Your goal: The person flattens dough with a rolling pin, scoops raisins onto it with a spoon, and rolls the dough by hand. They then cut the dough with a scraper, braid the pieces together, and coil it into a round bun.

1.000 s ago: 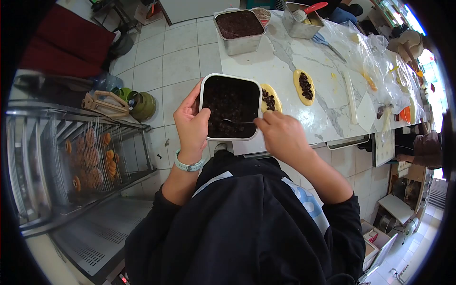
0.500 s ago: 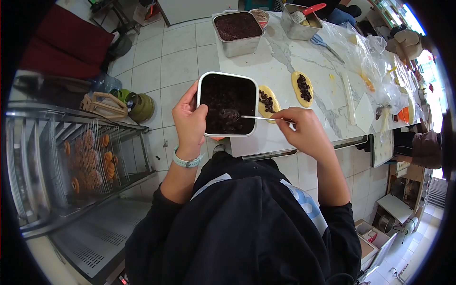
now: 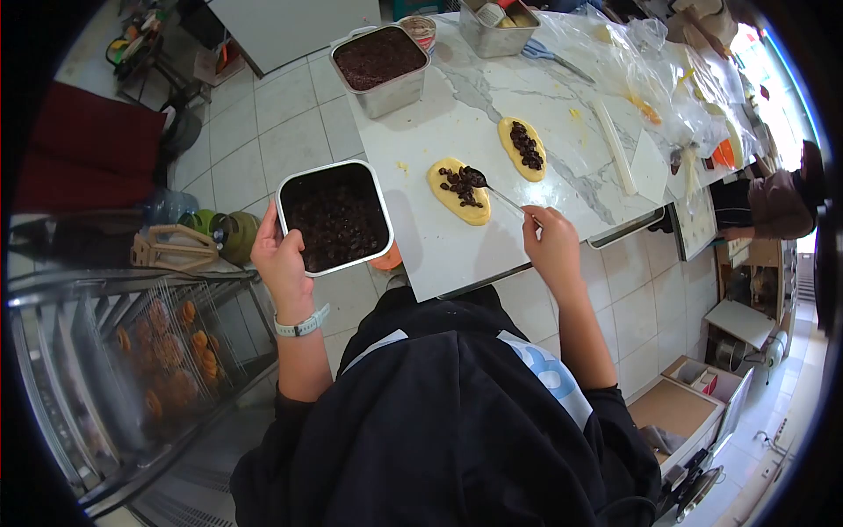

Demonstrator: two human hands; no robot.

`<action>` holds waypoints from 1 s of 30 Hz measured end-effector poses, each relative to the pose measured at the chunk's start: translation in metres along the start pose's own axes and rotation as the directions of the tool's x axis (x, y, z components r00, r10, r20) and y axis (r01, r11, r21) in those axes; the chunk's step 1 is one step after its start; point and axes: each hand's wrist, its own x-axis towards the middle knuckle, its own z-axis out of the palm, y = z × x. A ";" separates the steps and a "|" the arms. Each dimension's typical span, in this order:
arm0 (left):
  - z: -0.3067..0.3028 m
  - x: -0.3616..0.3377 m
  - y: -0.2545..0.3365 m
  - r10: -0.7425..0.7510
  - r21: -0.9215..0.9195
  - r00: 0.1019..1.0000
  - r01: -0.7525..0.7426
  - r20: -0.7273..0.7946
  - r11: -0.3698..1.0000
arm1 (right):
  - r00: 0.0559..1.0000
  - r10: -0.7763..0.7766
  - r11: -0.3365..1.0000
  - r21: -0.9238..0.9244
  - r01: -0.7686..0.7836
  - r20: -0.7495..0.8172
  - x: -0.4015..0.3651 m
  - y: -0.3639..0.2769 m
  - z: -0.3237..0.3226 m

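Note:
My left hand (image 3: 285,263) grips the near left side of a square metal container (image 3: 384,215), thumb over its rim. Dark raisin-like filling (image 3: 334,224) lies inside. My right hand (image 3: 551,241) is closed on the handle of a spoon (image 3: 502,195). The spoon's bowl, with dark filling on it, is over the upper part of a flat oval piece of dough (image 3: 474,213). Dark pieces lie along that dough's middle. Farther back, a second oval of dough (image 3: 507,132) carries a strip of the same filling.
The marble-patterned table (image 3: 465,263) also bears a metal tub of dark filling (image 3: 386,98), another metal container (image 3: 492,39), blue scissors (image 3: 562,60) and plastic sheeting (image 3: 650,53). A rack with baked goods (image 3: 176,342) stands at left. Another person's arm (image 3: 777,220) shows at right.
The spoon has left the container and reached the nearer dough, in my right hand. My left hand has drawn the container left, away from the table's edge. The view has shifted.

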 end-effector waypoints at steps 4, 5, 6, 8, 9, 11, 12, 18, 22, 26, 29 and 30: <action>-0.005 0.009 0.000 -0.028 -0.001 1.000 0.028 0.013 1.000 | 0.997 0.017 1.000 0.000 -0.017 -0.076 -0.031 0.002 0.030; -0.006 0.011 0.000 -0.033 0.006 0.999 0.032 0.017 0.999 | 0.996 0.011 1.000 0.018 -0.009 -0.087 -0.039 -0.001 0.036; -0.007 0.014 -0.001 -0.037 0.012 0.999 0.037 0.021 0.999 | 0.999 0.027 1.000 0.004 -0.027 -0.044 -0.046 -0.004 0.041; -0.012 0.022 -0.006 -0.040 0.016 0.998 0.039 0.047 0.999 | 0.996 0.028 0.999 0.017 -0.027 -0.082 -0.057 -0.005 0.056; -0.013 0.026 -0.008 -0.039 0.019 0.998 0.038 0.057 0.999 | 0.994 0.016 0.999 0.032 -0.012 -0.111 -0.061 -0.006 0.061; -0.014 0.031 -0.008 -0.041 0.015 0.996 0.040 0.077 0.999 | 0.991 0.032 0.998 0.051 -0.026 -0.131 -0.068 -0.008 0.061; -0.014 0.033 -0.008 -0.043 0.013 0.996 0.042 0.083 0.999 | 0.983 0.058 0.996 0.070 -0.046 -0.174 -0.070 -0.010 0.061; -0.014 0.043 -0.004 -0.047 0.026 0.990 0.044 0.130 0.999 | 0.962 0.061 0.996 0.074 -0.043 -0.265 -0.077 -0.012 0.063; -0.018 0.049 -0.009 -0.052 0.013 0.989 0.051 0.141 0.999 | 0.974 0.046 0.998 0.062 -0.032 -0.223 -0.065 -0.021 0.065; -0.022 0.051 -0.009 -0.066 -0.002 0.985 0.068 0.159 0.998 | 0.974 0.036 0.996 0.085 -0.018 -0.223 -0.055 -0.024 0.065; -0.028 0.053 -0.014 -0.065 -0.008 0.985 0.067 0.161 0.998 | 0.976 0.067 0.993 0.107 -0.045 -0.210 -0.049 -0.027 0.064; -0.029 0.054 -0.016 -0.057 -0.002 0.983 0.059 0.172 0.998 | 0.979 0.043 0.995 0.097 -0.024 -0.199 -0.047 -0.027 0.065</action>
